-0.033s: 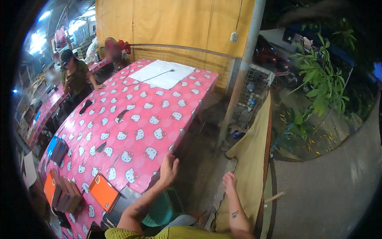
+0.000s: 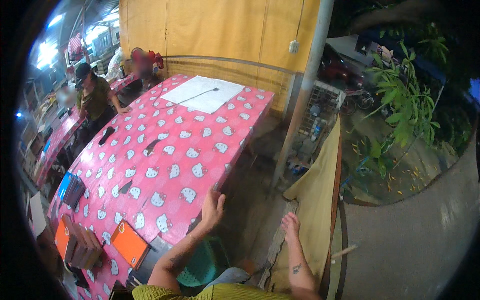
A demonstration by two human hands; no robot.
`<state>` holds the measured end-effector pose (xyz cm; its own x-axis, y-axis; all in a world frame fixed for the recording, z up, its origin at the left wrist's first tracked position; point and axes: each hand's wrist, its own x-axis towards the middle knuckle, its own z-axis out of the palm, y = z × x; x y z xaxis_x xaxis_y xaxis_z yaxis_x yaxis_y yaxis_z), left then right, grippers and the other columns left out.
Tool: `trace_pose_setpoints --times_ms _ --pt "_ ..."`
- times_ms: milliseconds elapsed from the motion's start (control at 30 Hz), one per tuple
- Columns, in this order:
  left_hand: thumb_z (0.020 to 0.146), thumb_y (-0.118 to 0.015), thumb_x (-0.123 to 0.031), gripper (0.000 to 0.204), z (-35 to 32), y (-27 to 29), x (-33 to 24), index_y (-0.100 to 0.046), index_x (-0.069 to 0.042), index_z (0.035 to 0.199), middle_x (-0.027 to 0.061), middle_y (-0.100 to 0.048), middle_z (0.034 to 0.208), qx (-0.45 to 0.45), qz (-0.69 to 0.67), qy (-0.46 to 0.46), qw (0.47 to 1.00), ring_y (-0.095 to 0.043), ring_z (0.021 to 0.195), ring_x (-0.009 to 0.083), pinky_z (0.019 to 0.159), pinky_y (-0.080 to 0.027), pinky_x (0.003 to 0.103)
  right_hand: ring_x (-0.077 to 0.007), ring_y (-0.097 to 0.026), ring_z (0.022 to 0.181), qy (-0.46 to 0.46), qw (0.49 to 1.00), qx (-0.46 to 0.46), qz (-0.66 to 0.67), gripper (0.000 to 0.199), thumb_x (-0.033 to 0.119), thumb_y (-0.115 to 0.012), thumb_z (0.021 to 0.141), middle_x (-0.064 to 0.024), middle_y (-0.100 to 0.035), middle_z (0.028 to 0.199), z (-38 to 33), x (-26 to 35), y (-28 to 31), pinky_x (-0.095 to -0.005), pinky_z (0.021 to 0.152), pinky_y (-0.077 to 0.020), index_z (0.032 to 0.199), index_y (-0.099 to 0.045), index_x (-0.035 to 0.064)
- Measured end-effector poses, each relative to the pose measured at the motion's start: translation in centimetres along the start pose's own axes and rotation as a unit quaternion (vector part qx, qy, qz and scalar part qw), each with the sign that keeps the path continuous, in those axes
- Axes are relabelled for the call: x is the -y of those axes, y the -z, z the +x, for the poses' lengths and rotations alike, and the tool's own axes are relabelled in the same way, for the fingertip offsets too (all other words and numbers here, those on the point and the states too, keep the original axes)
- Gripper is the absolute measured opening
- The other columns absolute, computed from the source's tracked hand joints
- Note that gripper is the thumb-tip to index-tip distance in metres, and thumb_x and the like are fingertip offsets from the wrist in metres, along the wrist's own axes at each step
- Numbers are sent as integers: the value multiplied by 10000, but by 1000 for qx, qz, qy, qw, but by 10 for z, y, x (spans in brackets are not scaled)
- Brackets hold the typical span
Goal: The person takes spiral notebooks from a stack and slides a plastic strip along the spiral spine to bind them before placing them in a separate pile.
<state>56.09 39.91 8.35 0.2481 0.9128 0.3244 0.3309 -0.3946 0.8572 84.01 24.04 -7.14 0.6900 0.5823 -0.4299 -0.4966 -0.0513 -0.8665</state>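
loosely spread and holding nothing, the left hand (image 2: 212, 210) and right hand (image 2: 290, 226) hung with the table (image 2: 210, 155) just beside the left, whose knuckles a careless swing might have scraped against its edge.

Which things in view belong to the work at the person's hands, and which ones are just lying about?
At the hands:
- pink table, its edge beside the left hand; contact unclear
- tan cloth, nearest the right hand

Lying about on the table:
- flat orange-covered item
- orange-topped stack
- blue-topped stack
- white sheet
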Motion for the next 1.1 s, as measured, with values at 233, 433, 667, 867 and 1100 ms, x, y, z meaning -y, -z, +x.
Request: trace_pose_setpoints --times_ms 233,433,667,867,1100 --pt "1012 -529 -264 562 207 -99 -4 -294 -18 1460 214 -671 945 -30 -45 -10 999 -664 846 352 782 -508 450 -104 -597 991 301 944 128 -50 310 258 -614 983 17 -621 1117 66 256 -121 -241 803 -480 1248 -581 102" --pt "1010 -533 -309 652 444 -169 51 -269 78 1463 165 -674 897 -45 -128 8 991 -658 785 245 740 -525 367 -227 -436 1309 504 839 191 -78 536 212 -656 954 -112 -478 1396 132 465 -255 -382 1085 -376 1414 -434 49" --pt "952 -540 -371 677 676 -234 148 -340 94 1402 340 -638 1126 -25 70 143 987 -625 1072 478 944 -477 524 -293 -430 1321 618 775 84 -99 789 141 -711 903 -194 -372 1470 245 560 -358 -428 1059 -424 1537 -244 100" --pt "933 -548 -334 633 804 -225 226 -357 84 1369 333 -638 1113 -87 174 152 969 -636 1030 472 911 -495 521 -210 -639 924 626 766 121 -88 821 237 -737 867 -167 -545 1263 281 567 -371 -300 812 -536 1520 -277 51" --pt "932 -546 -279 519 900 -241 314 -470 121 1252 327 -638 1078 -38 222 118 967 -646 1005 461 874 -512 527 -195 -612 820 606 790 70 -61 1035 458 -825 729 -146 -584 1195 303 570 -327 -315 651 -508 1510 -283 47"
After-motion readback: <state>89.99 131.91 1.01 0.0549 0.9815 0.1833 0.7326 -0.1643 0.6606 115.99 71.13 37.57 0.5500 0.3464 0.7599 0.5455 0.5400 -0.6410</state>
